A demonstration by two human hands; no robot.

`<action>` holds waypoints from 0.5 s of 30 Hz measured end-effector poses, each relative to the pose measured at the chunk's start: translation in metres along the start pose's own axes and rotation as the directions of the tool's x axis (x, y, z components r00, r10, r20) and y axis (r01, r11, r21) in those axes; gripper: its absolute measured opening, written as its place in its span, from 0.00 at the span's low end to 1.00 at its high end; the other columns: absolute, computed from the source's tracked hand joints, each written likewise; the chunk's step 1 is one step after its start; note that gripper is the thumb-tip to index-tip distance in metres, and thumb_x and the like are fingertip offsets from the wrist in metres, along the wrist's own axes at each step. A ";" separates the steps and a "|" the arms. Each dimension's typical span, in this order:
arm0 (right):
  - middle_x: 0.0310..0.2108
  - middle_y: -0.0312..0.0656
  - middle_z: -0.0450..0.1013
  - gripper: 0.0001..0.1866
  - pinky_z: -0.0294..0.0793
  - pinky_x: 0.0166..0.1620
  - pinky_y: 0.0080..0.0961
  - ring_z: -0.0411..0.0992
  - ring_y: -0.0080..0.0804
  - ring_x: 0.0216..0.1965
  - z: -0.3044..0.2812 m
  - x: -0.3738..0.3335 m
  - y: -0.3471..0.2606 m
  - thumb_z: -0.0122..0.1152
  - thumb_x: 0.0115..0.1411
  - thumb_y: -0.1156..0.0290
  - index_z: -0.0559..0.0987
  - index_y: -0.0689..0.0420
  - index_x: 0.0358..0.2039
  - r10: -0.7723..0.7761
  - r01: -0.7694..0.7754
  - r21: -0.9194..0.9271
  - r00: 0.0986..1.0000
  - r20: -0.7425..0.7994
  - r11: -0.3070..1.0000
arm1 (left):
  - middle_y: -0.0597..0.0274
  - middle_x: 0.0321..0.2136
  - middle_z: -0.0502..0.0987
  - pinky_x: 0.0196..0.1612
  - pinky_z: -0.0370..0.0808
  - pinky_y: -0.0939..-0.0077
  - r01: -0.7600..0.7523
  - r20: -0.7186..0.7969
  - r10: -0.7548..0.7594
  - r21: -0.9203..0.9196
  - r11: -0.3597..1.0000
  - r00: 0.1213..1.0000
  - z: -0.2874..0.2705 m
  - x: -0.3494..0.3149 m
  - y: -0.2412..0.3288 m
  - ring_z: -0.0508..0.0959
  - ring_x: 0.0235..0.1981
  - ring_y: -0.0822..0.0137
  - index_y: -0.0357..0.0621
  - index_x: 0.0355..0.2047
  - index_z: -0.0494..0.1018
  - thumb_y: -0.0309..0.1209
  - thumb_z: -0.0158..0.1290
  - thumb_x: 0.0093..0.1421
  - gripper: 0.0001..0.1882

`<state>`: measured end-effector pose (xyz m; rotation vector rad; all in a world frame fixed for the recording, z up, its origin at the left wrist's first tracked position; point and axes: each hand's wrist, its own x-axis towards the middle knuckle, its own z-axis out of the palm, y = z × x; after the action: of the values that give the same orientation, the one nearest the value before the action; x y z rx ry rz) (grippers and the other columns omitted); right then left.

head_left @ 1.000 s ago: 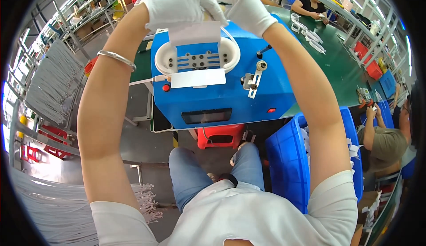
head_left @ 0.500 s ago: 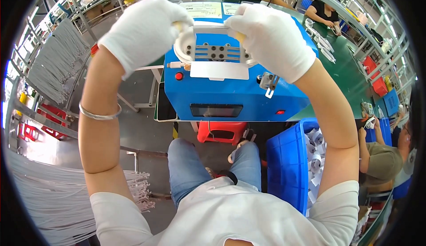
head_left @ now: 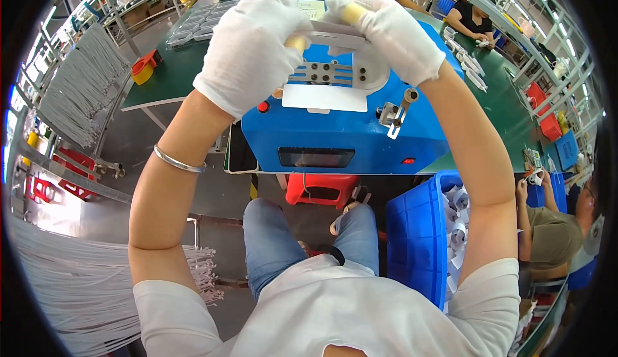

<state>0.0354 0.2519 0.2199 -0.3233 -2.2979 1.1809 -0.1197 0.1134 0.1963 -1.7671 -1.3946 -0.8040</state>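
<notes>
Both my hands wear white gloves with yellow fingertip covers, and they are raised over a blue benchtop machine (head_left: pixel 290 128). A pale strip-like piece (head_left: pixel 336 37) spans between them; its exact kind is unclear. My left hand (head_left: pixel 257 51) is closed at its left end, the thumb pressed in. Curled at the other end is my right hand (head_left: pixel 399 38), its fingertips partly hidden. Below the strip are a slotted metal bracket (head_left: pixel 322 72), a white rounded guide (head_left: pixel 373 71) and a flat white plate (head_left: pixel 325 98). A metal lever (head_left: pixel 404 105) stands to the right.
Under the bench's right side is a blue bin (head_left: pixel 415 235) holding curled white scraps. A tape dispenser (head_left: pixel 145 67) and clear trays (head_left: pixel 199 22) lie on the green table. Bundled white cables (head_left: pixel 84 286) hang at lower left. Other people work across and to the right.
My left hand has moved right, over the machine's left side, and my right hand has shifted slightly up. The strip is now tilted, and the metal lever at the right has swung upward.
</notes>
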 end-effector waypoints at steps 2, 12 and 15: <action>0.34 0.40 0.75 0.14 0.73 0.43 0.21 0.72 0.24 0.36 0.001 -0.002 0.002 0.58 0.60 0.61 0.79 0.58 0.40 -0.087 0.086 0.013 0.991 0.106 0.996 | 0.53 0.29 0.78 0.38 0.75 0.68 -0.001 -0.054 0.003 0.047 0.999 0.999 0.001 0.002 0.001 0.77 0.36 0.58 0.43 0.35 0.76 0.28 0.57 0.49 0.11; 0.29 0.37 0.72 0.07 0.71 0.36 0.21 0.71 0.24 0.31 0.007 -0.010 -0.010 0.60 0.53 0.80 0.78 0.60 0.34 -0.484 0.472 -0.430 0.871 0.089 0.770 | 0.51 0.31 0.78 0.39 0.74 0.66 0.305 0.238 -0.258 -0.184 0.935 0.936 0.002 0.000 0.002 0.78 0.34 0.52 0.43 0.38 0.71 0.23 0.55 0.48 0.14; 0.28 0.40 0.70 0.05 0.71 0.35 0.22 0.71 0.31 0.29 0.005 -0.009 -0.007 0.59 0.53 0.81 0.77 0.60 0.31 -0.597 0.555 -0.584 0.789 0.143 0.593 | 0.51 0.30 0.78 0.37 0.74 0.66 0.342 0.256 -0.288 -0.202 0.918 0.923 0.003 0.001 0.003 0.78 0.32 0.53 0.42 0.37 0.72 0.22 0.55 0.47 0.14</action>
<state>0.0400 0.2407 0.2200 0.1785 -2.3775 0.0824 -0.1165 0.1159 0.1952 -1.8862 -1.8318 -1.0101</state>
